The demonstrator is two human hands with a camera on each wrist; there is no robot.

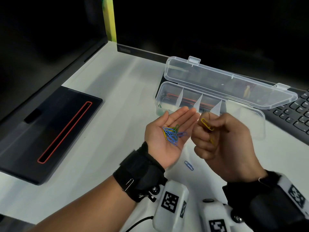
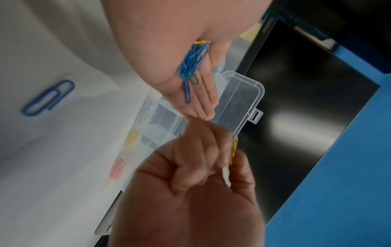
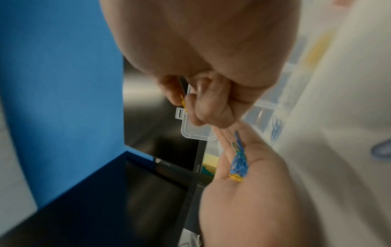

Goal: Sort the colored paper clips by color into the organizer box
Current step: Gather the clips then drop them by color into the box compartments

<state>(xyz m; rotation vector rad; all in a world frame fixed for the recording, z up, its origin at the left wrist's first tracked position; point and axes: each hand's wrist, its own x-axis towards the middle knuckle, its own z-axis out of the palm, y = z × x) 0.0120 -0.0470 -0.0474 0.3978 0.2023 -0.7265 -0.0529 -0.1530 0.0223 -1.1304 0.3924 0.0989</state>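
Right hand (image 1: 222,139) hides most of yellow clip (image 1: 207,124); organizer box (image 1: 250,113) contents blurred

This looks like an office desk. A white table (image 1: 103,91) holds a black keyboard (image 1: 294,114) and two dark computer screens, one monitor (image 1: 200,22) at the back and one (image 1: 41,30) on the left. A blue wall (image 2: 349,167) stands behind.

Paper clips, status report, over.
Left hand open, palm up, carrying mixed clips. Right hand pinches yellow clip. Organizer box open ahead. Blue clip loose on desk.
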